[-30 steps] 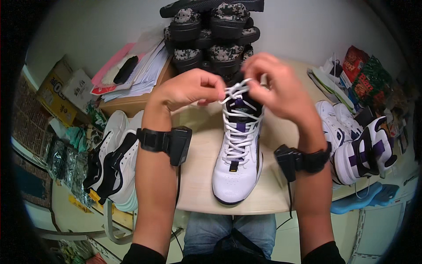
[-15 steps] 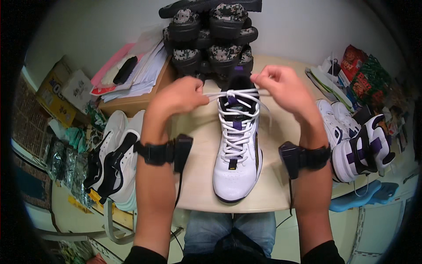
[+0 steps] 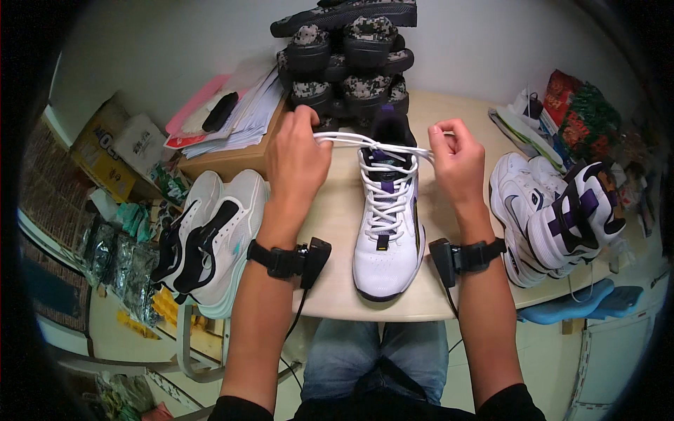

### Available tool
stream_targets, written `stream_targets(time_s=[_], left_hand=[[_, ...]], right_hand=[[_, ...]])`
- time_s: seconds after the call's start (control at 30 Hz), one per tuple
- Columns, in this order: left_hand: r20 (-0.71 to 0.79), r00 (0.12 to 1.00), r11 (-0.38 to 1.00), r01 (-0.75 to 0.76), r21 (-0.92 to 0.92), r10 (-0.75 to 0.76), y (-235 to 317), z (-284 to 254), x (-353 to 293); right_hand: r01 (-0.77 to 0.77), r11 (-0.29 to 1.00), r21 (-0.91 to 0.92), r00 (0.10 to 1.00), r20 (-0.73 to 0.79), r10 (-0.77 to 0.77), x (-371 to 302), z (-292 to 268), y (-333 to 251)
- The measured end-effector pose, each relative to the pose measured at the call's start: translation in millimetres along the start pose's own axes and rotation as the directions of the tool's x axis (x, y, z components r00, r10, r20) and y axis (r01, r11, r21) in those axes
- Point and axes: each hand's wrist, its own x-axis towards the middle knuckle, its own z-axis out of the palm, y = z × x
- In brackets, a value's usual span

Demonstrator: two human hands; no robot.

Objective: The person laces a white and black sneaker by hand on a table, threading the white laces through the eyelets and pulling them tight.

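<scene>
White high-top sneaker (image 3: 385, 231), purple trim, black tongue: toe toward me, on the tan tabletop (image 3: 337, 210) between my forearms. White lace (image 3: 365, 142): drawn taut across the collar, one end pinched in my left hand (image 3: 298, 158), the other in my right hand (image 3: 456, 160); hands apart, either side of the shoe's top. Black wrist units on both arms. Stack of camouflage shoes (image 3: 347, 56): behind the sneaker. White-and-black pair (image 3: 207, 242): left. White-and-purple pair (image 3: 554, 214): right. Papers (image 3: 239, 116): rear left.
</scene>
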Motion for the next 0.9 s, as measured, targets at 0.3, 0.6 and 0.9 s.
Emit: stream_targets(time_s=[0.3, 0.6, 0.9], left_hand=[[0.493, 0.714, 0.371, 0.689, -0.623, -0.497, -21, 10, 1], [0.058, 0.971, 0.899, 0.236, -0.368, -0.231, -30, -10, -5], [0.174, 0.98, 0.978, 0.129, -0.163, -0.1, -39, -12, -17]], right_hand=[[-0.284, 0.444, 0.85, 0.944, 0.165, 0.287, 9, -8, -2], [-0.088, 0.906, 0.413, 0.994, -0.022, 0.106, 5, -16, 14], [-0.287, 0.733, 0.616, 0.958, 0.163, 0.237, 10, -26, 29]])
